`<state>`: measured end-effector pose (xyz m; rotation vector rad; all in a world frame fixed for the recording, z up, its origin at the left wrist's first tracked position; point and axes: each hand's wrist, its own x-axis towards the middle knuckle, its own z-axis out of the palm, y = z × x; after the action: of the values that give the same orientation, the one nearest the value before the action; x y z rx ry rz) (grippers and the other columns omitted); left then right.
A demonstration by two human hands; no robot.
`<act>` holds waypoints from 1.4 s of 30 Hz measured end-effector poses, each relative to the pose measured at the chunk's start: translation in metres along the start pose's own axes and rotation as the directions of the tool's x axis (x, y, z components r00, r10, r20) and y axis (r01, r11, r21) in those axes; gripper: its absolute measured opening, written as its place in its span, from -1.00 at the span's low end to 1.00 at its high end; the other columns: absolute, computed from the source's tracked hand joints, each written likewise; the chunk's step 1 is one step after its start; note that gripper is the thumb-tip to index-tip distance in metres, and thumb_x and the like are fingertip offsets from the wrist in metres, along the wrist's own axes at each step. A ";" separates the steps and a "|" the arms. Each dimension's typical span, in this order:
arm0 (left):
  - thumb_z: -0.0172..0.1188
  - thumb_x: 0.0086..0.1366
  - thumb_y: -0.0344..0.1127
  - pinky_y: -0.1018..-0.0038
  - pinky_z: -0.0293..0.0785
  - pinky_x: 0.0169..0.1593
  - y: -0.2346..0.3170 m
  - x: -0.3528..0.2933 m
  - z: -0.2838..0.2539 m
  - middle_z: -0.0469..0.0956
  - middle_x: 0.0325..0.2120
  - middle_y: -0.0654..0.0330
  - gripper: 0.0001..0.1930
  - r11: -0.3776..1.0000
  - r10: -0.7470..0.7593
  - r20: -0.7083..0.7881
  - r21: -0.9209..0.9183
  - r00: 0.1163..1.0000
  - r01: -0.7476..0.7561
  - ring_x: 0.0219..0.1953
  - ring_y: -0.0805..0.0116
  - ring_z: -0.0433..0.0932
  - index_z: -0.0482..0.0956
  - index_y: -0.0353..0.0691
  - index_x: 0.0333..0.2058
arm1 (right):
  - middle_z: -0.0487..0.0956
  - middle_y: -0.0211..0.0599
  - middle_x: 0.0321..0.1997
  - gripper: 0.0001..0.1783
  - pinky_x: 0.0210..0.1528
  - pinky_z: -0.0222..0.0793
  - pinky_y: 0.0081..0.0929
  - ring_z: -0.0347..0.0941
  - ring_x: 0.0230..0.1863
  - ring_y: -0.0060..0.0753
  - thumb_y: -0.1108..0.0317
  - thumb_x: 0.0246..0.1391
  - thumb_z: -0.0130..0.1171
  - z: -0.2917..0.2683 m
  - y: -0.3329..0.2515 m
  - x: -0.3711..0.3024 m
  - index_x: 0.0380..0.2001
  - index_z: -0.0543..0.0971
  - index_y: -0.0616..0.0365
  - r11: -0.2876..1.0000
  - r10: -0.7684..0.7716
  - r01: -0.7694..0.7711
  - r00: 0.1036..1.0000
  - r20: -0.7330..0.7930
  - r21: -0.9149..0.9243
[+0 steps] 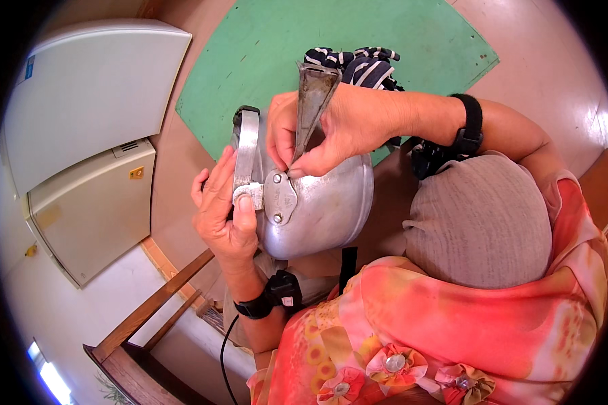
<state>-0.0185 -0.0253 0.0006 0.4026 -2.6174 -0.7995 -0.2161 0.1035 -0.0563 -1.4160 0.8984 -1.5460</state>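
A rounded silver metal pot [327, 216] is held tilted in front of me. Two rivets fasten an oval plate [287, 202] to its side, and a flat metal strap handle [248, 145] with a black piece at its far end joins on there. My left hand [224, 212] grips the pot by this joint, thumb pressed on it, the other fingers partly hidden behind. Pinched in my right hand [341, 131] is a tapered, worn metal tool [313, 101], wide end up. Its narrow end meets the plate's upper edge; my fingertips partly cover the contact.
Beyond the pot is a green tabletop [250, 47] with a dark striped cloth [371, 71] on it. A pale refrigerator [105, 94] stands at left. A wooden frame [148, 310] is at lower left, and my covered knee [479, 219] is at right.
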 end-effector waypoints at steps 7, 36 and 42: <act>0.07 0.12 -0.17 0.24 0.04 0.20 0.000 0.001 0.000 0.59 -0.10 0.06 -0.59 1.000 0.020 0.009 0.004 1.000 -0.020 0.06 0.20 0.50 0.61 -0.35 -0.16 | 0.54 -0.42 -0.35 -0.88 -0.16 0.34 -0.46 0.40 -0.23 -0.44 0.50 -0.16 0.27 0.000 0.003 -0.003 -0.52 0.51 0.15 0.996 0.021 -0.019 1.000 -0.021 0.090; 0.09 0.10 -0.19 0.20 0.12 0.16 -0.008 -0.003 0.001 0.59 -0.11 0.04 -0.59 0.999 0.037 -0.058 0.003 0.998 -0.037 0.02 0.15 0.53 0.60 -0.42 -0.18 | 0.55 -0.33 -0.48 -0.90 -0.28 0.36 -0.50 0.43 -0.41 -0.51 0.43 -0.15 0.21 -0.044 0.008 -0.016 -0.53 0.52 0.22 0.990 0.082 -0.101 0.979 -0.187 -0.095; 0.07 0.18 -0.26 0.38 0.27 0.03 -0.016 -0.015 0.008 0.60 -0.14 0.07 -0.60 0.966 -0.212 -0.214 -0.195 0.954 0.171 -0.16 0.32 0.50 0.55 -0.41 -0.08 | 0.52 -0.21 -0.64 -0.84 -0.52 0.36 -0.36 0.46 -0.59 -0.34 0.41 -0.30 0.20 -0.150 0.049 -0.039 -0.56 0.50 0.25 0.293 0.384 -0.665 0.740 -0.552 -0.687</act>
<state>-0.0060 -0.0286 -0.0185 0.6658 -2.2940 -0.9726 -0.3587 0.1154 -0.1325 -1.2436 2.3241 -0.7046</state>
